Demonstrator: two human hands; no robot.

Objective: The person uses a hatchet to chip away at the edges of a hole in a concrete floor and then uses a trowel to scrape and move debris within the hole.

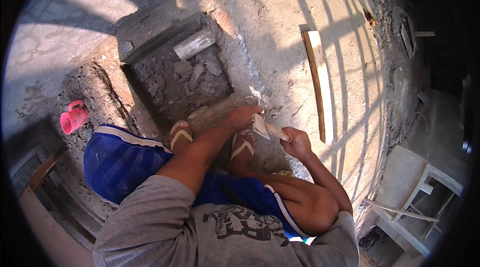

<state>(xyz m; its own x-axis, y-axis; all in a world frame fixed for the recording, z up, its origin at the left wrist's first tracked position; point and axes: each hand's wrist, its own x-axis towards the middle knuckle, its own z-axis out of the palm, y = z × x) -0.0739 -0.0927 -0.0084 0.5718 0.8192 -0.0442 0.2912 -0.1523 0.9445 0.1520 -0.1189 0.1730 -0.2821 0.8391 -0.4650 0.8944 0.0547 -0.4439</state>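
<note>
A person in a grey shirt (150,212) and blue shorts (117,159) crouches on a rough, dusty floor (280,67), both arms reaching forward. The right hand (298,143) is wrapped firmly around the pale wooden handle (275,130) of a short tool (261,126), which lies slantwise between the two hands, its pale head toward the left. The left hand (246,116) is at that head, its fingers curled in; whether they pinch the head or some thin piece beside it cannot be told. The tool is just beyond the feet, near the right-hand end of the close edge of a square pit (167,42). Broken lumps of rubble (182,74) fill the pit's bottom, and a pale pipe (194,44) lies slanted across its far right part. The feet wear light sandals (174,128), the left one close to the pit's near edge. To the left of the pit, a pink mug (73,118) lies tipped on rough ground. To the right, well apart from the pit, a long plank (322,92) rests lengthwise on the floor among striped shadows. A pale frame (442,179) stands at the near right.
</note>
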